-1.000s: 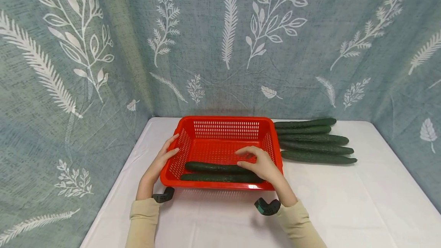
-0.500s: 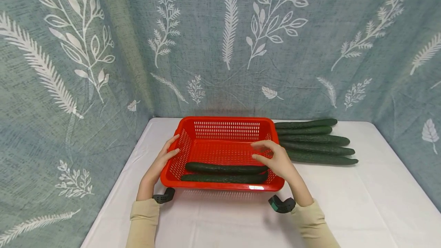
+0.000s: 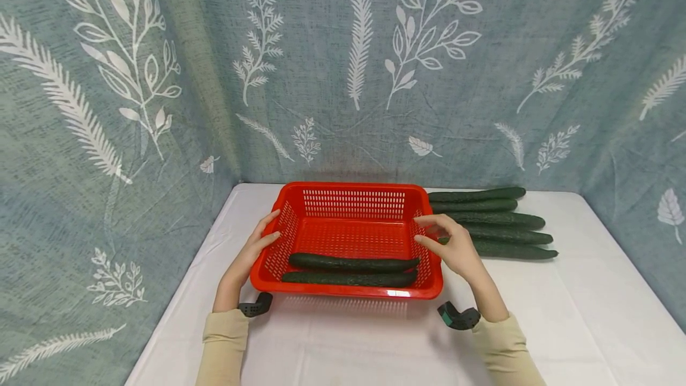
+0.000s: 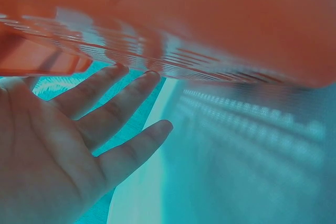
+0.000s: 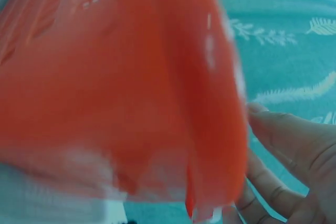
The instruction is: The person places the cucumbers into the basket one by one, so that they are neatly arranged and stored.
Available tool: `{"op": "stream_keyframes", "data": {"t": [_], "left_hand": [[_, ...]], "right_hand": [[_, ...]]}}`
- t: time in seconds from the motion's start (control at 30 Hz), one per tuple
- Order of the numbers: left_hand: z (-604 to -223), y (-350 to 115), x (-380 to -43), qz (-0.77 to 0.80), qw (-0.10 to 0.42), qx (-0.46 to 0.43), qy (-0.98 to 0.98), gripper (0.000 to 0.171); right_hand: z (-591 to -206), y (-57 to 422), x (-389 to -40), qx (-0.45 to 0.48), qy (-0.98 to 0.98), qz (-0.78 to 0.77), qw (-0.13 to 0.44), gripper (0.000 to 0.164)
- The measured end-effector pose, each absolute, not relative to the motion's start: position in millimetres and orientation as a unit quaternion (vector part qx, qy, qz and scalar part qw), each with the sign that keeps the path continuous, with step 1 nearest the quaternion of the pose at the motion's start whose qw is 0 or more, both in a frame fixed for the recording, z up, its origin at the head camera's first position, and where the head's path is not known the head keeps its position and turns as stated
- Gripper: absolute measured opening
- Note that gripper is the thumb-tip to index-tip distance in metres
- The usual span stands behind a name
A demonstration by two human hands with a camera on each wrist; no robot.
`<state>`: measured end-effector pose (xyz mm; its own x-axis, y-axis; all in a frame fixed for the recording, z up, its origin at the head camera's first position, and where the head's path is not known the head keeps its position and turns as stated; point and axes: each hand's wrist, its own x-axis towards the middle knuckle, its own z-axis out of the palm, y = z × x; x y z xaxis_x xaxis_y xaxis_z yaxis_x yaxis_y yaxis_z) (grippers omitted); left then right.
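Leaf-print curtain backs the white counter; two cucumbers lie inside the red basket, five cucumbers to its right. The left grip is spread at one rim, the right grip parted over the other; firm, perhaps slippery, cucumbers seem best held mid-length.

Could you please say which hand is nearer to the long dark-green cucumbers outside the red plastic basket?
The right hand, beside those cucumbers at one end of the basket; the left hand is at the opposite end.
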<state>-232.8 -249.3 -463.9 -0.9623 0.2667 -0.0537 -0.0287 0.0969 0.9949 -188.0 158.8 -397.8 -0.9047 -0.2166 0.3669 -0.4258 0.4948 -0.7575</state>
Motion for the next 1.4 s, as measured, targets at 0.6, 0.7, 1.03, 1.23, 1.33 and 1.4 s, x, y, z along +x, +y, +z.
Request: {"op": "stream_keyframes", "data": {"t": [0.6,0.7,1.03,1.23,1.33,1.4], "left_hand": [[-466,-249,-234,0.666,0.108,0.087,0.733,0.058],[-466,-249,-233,0.668,0.108,0.086,0.731,0.058],[-466,-250,-232,0.672,0.115,0.088,0.726,0.057],[-465,-250,-231,0.671,0.110,0.093,0.728,0.057],[-465,-250,-231,0.671,0.110,0.094,0.728,0.057],[-465,-250,-231,0.671,0.111,0.093,0.727,0.057]], "right_hand": [[-430,212,-202,0.158,-0.870,0.431,0.182,0.034],[-432,220,-203,0.157,-0.870,0.428,0.186,0.036],[-444,249,-206,0.133,-0.886,0.402,0.187,0.037],[-452,263,-207,0.121,-0.897,0.388,0.175,0.038],[-454,270,-207,0.116,-0.901,0.382,0.170,0.039],[-456,275,-207,0.113,-0.901,0.384,0.165,0.040]]}}
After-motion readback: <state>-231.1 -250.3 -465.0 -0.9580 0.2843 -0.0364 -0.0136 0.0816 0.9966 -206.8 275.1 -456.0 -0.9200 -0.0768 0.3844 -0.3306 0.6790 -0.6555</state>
